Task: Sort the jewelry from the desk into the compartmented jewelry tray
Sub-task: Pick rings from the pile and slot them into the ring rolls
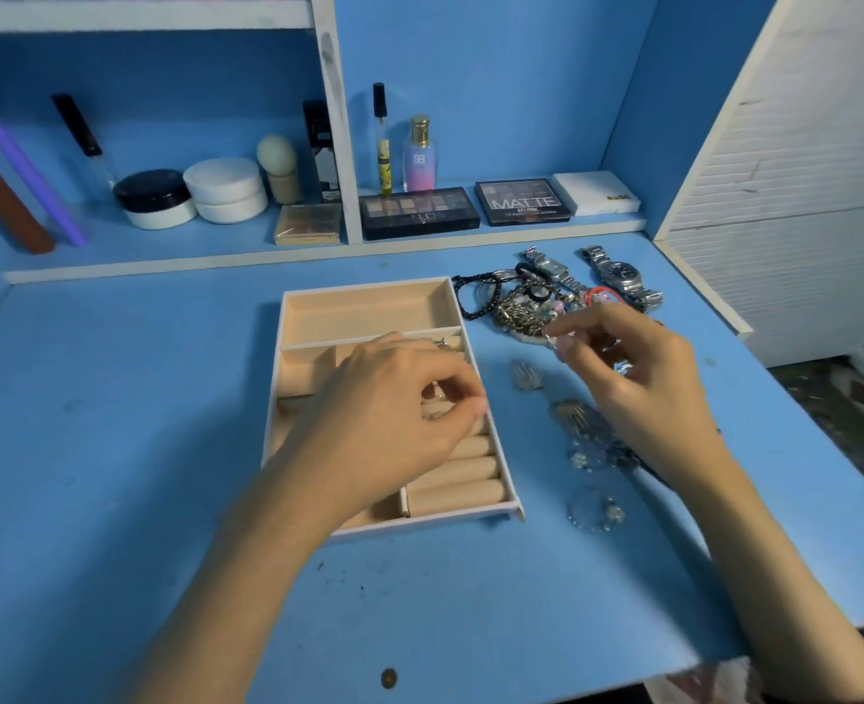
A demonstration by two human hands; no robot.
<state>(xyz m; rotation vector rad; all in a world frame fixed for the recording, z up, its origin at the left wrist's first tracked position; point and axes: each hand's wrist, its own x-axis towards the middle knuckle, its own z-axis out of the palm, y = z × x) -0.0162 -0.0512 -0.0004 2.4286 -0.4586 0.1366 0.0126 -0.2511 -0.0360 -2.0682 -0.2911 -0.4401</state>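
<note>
The beige compartmented tray (364, 312) lies mid-desk; its long far compartment is bare. A small silver piece (441, 343) rests in a middle compartment. My left hand (394, 409) hovers over the ring rolls (463, 472), thumb and forefinger pinched together with nothing visible between them. My right hand (633, 378) is just right of the tray, fingertips pinched on a small glinting silver piece, blurred. Behind it a tangled pile of bracelets and chains (519, 307) lies beside two silver watches (618, 274). Loose earrings (525, 376) and a clear beaded piece (592, 508) lie on the desk.
A low shelf behind the desk holds makeup palettes (417, 211), a white box (595, 193), jars (156, 198) and bottles (420, 152). A white cabinet (800, 195) borders the right side. The desk's front edge (699, 652) runs diagonally at the lower right.
</note>
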